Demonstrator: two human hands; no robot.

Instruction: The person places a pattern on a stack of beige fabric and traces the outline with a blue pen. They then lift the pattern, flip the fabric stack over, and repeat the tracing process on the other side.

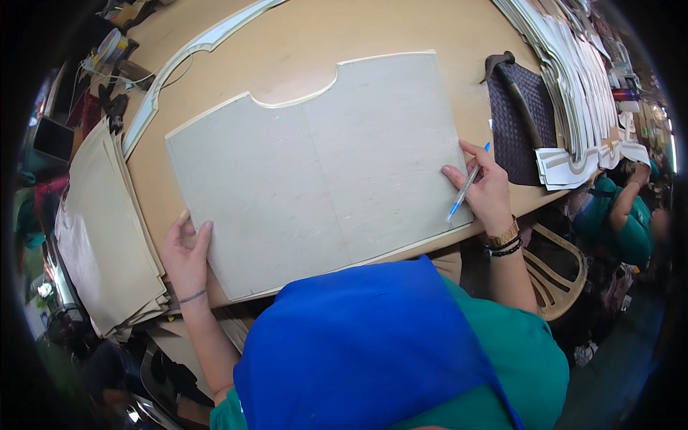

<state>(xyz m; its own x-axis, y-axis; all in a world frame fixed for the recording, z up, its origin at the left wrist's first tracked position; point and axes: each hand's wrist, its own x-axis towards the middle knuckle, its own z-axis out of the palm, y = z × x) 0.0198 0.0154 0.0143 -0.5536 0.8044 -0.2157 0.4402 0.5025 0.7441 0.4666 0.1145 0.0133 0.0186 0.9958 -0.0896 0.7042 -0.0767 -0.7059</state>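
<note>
A large grey card pattern piece (315, 172) with a scooped notch in its far edge lies flat on a tan sheet on the wooden table (301, 43). My left hand (186, 251) rests on the piece's near left corner, fingers spread on its edge. My right hand (487, 190) grips a blue and white pen (466, 188) with its tip at the piece's near right edge. A blue cloth (358, 351) over my green top fills the lower middle.
A stack of tan card pieces (107, 229) hangs off the table's left side. A dark woven bag (519, 118) and rows of white pattern strips (573, 79) lie at right. Another person in green (623, 215) sits at far right, beside a plastic chair (555, 276).
</note>
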